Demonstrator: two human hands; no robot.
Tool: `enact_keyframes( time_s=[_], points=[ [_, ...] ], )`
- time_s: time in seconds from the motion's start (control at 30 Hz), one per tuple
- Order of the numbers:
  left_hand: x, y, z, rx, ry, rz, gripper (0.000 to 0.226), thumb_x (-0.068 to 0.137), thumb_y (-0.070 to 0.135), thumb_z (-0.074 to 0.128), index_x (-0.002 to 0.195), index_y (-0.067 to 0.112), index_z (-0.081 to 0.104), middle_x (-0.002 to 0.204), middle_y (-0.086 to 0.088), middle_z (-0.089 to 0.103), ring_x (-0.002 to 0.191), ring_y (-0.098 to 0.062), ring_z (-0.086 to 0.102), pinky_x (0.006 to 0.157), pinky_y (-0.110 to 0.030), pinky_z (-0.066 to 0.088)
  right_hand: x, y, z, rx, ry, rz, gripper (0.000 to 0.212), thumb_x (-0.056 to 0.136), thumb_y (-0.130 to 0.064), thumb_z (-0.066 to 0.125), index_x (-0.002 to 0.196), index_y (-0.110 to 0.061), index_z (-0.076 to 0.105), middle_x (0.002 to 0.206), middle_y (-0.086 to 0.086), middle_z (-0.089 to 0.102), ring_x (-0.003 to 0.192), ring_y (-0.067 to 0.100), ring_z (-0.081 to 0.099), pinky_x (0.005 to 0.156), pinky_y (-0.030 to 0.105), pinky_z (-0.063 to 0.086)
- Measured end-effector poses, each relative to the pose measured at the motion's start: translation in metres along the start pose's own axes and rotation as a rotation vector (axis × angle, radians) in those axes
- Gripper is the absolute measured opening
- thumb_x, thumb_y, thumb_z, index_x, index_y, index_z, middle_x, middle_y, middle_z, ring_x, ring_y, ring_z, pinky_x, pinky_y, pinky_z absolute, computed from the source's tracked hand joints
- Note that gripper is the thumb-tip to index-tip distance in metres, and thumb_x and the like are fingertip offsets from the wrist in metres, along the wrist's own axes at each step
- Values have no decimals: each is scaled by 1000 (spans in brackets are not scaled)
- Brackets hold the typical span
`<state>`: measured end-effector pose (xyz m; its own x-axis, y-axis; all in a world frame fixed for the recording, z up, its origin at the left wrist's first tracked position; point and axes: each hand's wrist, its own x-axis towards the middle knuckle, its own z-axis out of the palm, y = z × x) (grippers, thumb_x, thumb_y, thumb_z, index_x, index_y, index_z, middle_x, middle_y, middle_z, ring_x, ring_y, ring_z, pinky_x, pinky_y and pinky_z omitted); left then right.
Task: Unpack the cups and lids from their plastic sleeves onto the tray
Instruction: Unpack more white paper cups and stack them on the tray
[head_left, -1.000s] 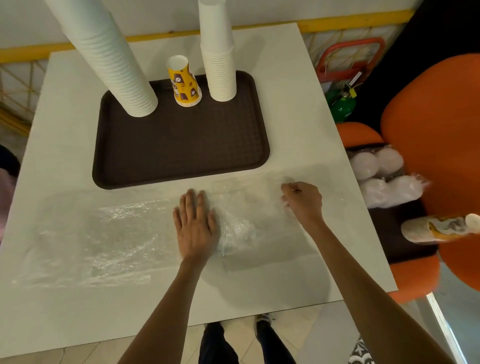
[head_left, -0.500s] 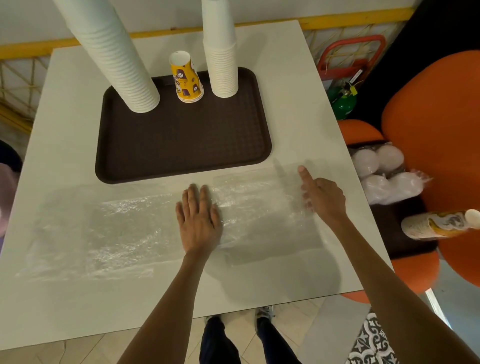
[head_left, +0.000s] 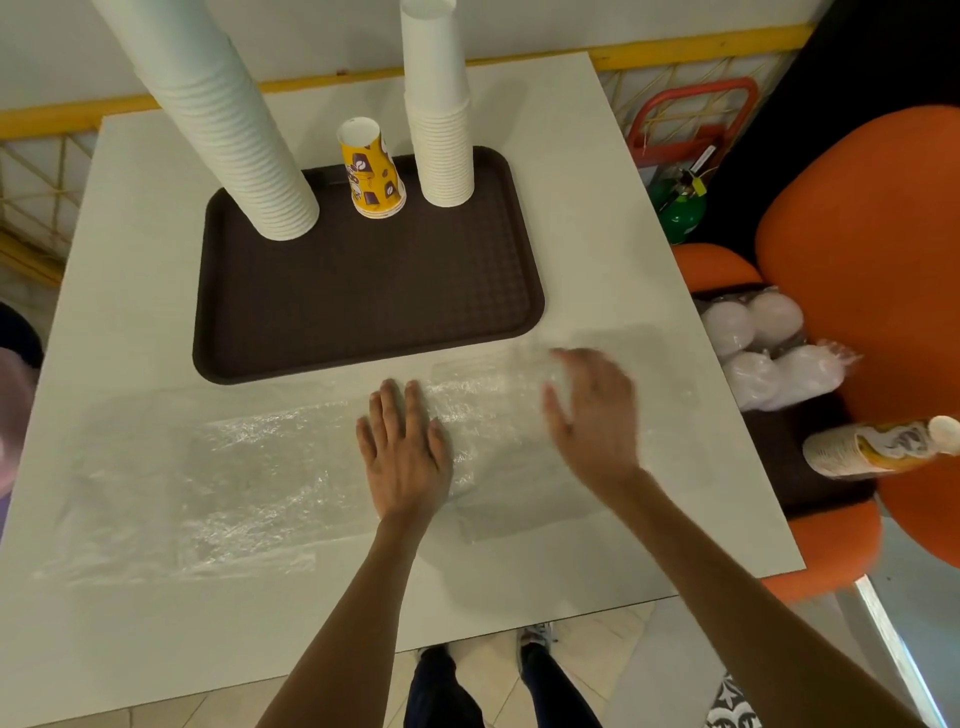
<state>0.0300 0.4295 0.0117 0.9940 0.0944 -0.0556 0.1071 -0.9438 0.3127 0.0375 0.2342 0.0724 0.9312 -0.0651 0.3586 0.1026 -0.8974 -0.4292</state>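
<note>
A dark brown tray (head_left: 363, 291) lies at the back of the white table. On it stand a tall white cup stack (head_left: 223, 114) at the left, a shorter white cup stack (head_left: 441, 119) at the right, and yellow printed cups (head_left: 371, 174) upside down between them. An empty clear plastic sleeve (head_left: 249, 478) lies flat in front of the tray. My left hand (head_left: 402, 452) presses flat on it, fingers spread. My right hand (head_left: 592, 410) hovers open over the sleeve's right end, blurred. Sleeved white lids (head_left: 769, 348) and sleeved yellow cups (head_left: 878, 441) rest on the orange chair.
The orange chair (head_left: 872, 218) stands right of the table (head_left: 613, 208). A red hand trolley (head_left: 691, 119) and a green bottle (head_left: 678, 215) sit behind it. A person's edge (head_left: 10, 405) shows at the far left. My feet are below the table's front edge.
My right hand slid right along the sleeve, flattening its crumpled part, then lifted and opened over the right end. My left hand stayed pressed on the sleeve.
</note>
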Motion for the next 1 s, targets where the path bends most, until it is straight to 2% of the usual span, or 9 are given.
enact_keyframes(
  time_s=[0.1, 0.17, 0.23, 0.4, 0.57, 0.67, 0.77, 0.87, 1.0],
  points=[
    [-1, -1, 1, 3, -6, -7, 63, 95, 45, 6, 152, 19, 16, 160, -10, 10, 148, -27, 5, 118, -44, 0, -14, -37, 42, 22, -255, -303, 43, 99, -27, 29, 125, -10, 59, 128, 16, 58, 121, 30, 53, 104, 40, 32],
    [0, -2, 2, 12, 1, -7, 62, 96, 45, 7, 152, 20, 15, 160, -9, 8, 148, -25, 4, 118, -43, -1, -20, -38, 62, -28, -407, -262, 55, 103, -31, 12, 131, -11, 55, 139, 14, 50, 131, 28, 45, 110, 42, 27],
    [2, -3, 3, 6, 1, -11, 61, 96, 44, 8, 152, 20, 16, 160, -9, 9, 148, -25, 5, 118, -42, -2, -24, -24, 73, -43, -489, -223, 56, 102, -34, 10, 138, -12, 48, 147, 12, 42, 138, 26, 35, 110, 45, 22],
    [1, -2, 2, -1, 2, -16, 62, 96, 44, 7, 152, 20, 17, 159, -9, 10, 148, -27, 7, 118, -43, -1, -17, 24, 64, -152, -520, -135, 58, 98, -49, 16, 148, -22, 30, 157, 9, 21, 145, 26, 17, 115, 46, 6],
    [1, -2, 0, -2, -36, -1, 67, 91, 48, 2, 153, 21, 12, 160, -8, 5, 148, -25, -1, 115, -45, -9, -10, 39, 41, -113, -480, -104, 63, 99, -50, 8, 145, -18, 36, 155, 12, 26, 144, 29, 20, 115, 50, 18],
    [5, 5, -8, -63, -23, -57, 71, 86, 43, 12, 151, 18, 21, 160, -8, 10, 148, -26, 1, 113, -49, -13, -1, 39, 24, 10, -241, -84, 48, 100, -36, 26, 132, -13, 54, 142, 13, 48, 133, 28, 39, 110, 42, 30],
    [7, 25, -18, -164, 142, -58, 62, 87, 33, 25, 144, 10, 38, 154, -13, 28, 146, -31, 16, 114, -50, -2, 18, 51, 5, 95, -55, 136, 32, 94, -8, 43, 119, -8, 62, 120, 13, 61, 109, 30, 57, 92, 34, 44],
    [2, 57, -17, -370, 181, 79, 52, 94, 28, 28, 138, 7, 44, 149, -15, 37, 141, -32, 28, 115, -47, 21, 33, 68, -12, 157, -165, 339, 39, 91, 7, 43, 120, -9, 62, 119, 12, 60, 105, 26, 58, 89, 28, 45],
    [-3, 86, 1, -395, 71, 225, 47, 96, 25, 31, 135, 5, 48, 144, -17, 42, 134, -33, 38, 108, -44, 38, 38, 87, -16, 171, -386, 392, 34, 93, -1, 48, 114, -18, 67, 101, 3, 55, 83, 15, 52, 87, 32, 48]
  ],
)
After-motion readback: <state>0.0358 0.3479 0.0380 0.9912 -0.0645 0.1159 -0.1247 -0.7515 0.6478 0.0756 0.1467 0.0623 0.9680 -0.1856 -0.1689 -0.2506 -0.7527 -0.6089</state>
